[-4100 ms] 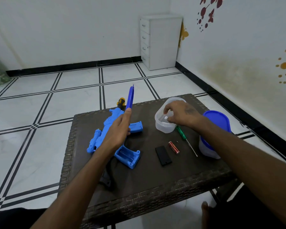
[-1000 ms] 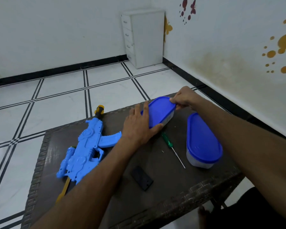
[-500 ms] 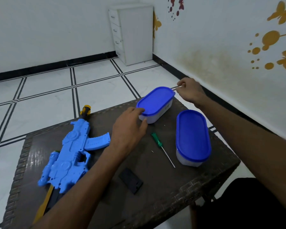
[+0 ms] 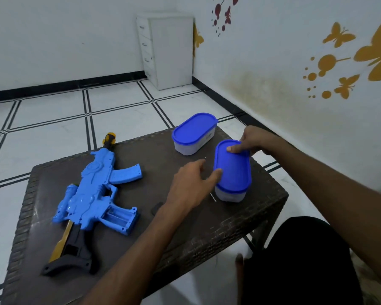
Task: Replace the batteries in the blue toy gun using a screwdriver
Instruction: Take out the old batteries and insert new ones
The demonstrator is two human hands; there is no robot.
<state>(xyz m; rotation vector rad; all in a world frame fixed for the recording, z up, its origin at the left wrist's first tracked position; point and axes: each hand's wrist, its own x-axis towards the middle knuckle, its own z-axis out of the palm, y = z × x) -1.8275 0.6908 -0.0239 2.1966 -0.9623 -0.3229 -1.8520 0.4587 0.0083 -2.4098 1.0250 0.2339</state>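
Observation:
The blue toy gun lies on its side on the left half of the dark woven table, with the battery compartment in its grip open. My right hand grips the far end of the near blue-lidded container, thumb on the lid. My left hand lies relaxed beside it, thumb touching the container's left edge. Only the screwdriver's metal tip shows; my left hand hides the rest. My left forearm partly hides the black battery cover.
A second blue-lidded container stands at the table's far edge. A white drawer cabinet stands in the room's corner on the tiled floor. The wall runs close along the table's right side.
My right hand came back from the far container's end and took hold of the near container's lid. My left hand left the far container and moved beside the near one.

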